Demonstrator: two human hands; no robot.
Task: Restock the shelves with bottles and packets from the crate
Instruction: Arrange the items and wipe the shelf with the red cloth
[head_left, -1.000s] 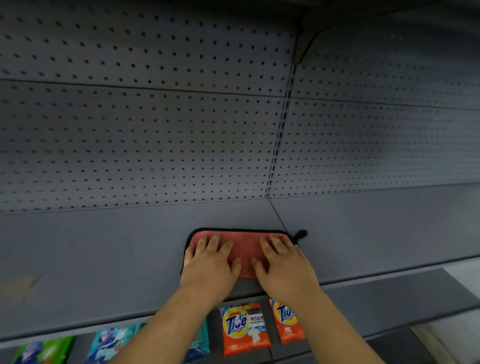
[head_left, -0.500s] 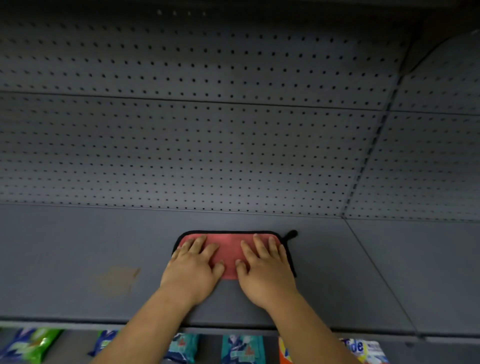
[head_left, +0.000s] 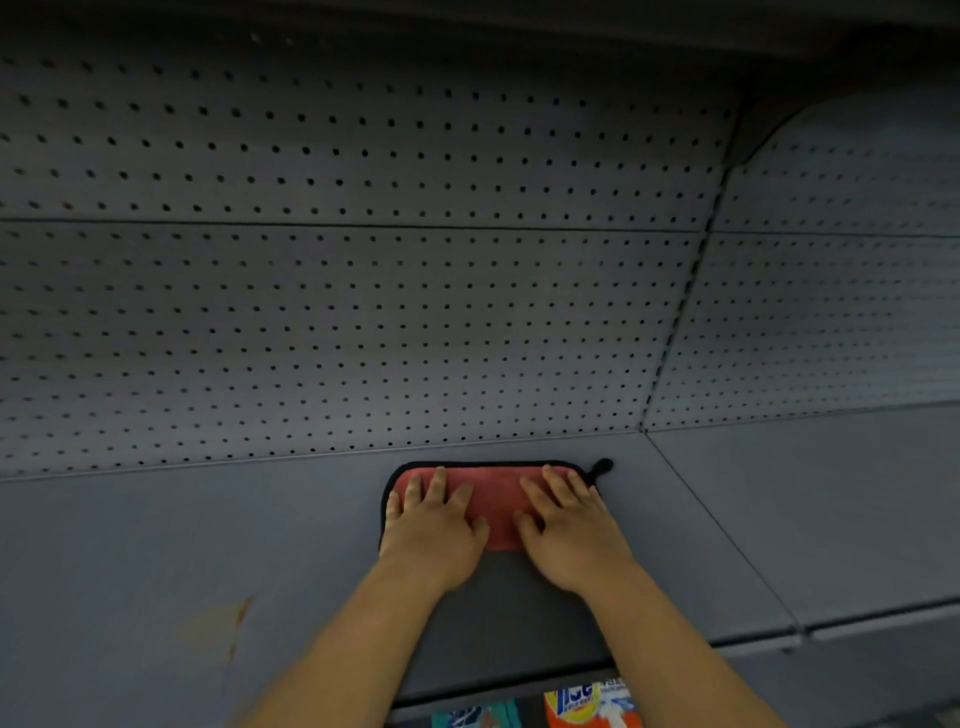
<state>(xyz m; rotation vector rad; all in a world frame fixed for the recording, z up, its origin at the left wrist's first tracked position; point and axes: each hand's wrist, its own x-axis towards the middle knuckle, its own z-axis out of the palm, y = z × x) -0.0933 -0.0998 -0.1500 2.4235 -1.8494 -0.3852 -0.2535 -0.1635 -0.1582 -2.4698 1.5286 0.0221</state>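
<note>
A red cloth (head_left: 493, 499) with a black edge and a small black loop lies flat on the grey shelf board (head_left: 208, 545), close to the pegboard back. My left hand (head_left: 434, 525) presses flat on its left half, fingers straight and spread. My right hand (head_left: 569, 525) presses flat on its right half the same way. Below the shelf's front edge, an orange Tide packet (head_left: 592, 706) and a teal packet (head_left: 478, 717) show on a lower shelf. No bottle and no crate is in view.
The grey pegboard back panel (head_left: 363, 312) rises behind the shelf. A seam (head_left: 722, 525) splits the shelf board from the section to the right. A brownish stain (head_left: 223, 623) marks the board at the left front.
Both hands have slid the cloth along the shelf, ending nearer the right-hand seam and the back panel. The view has shifted, so fewer packets show below.
</note>
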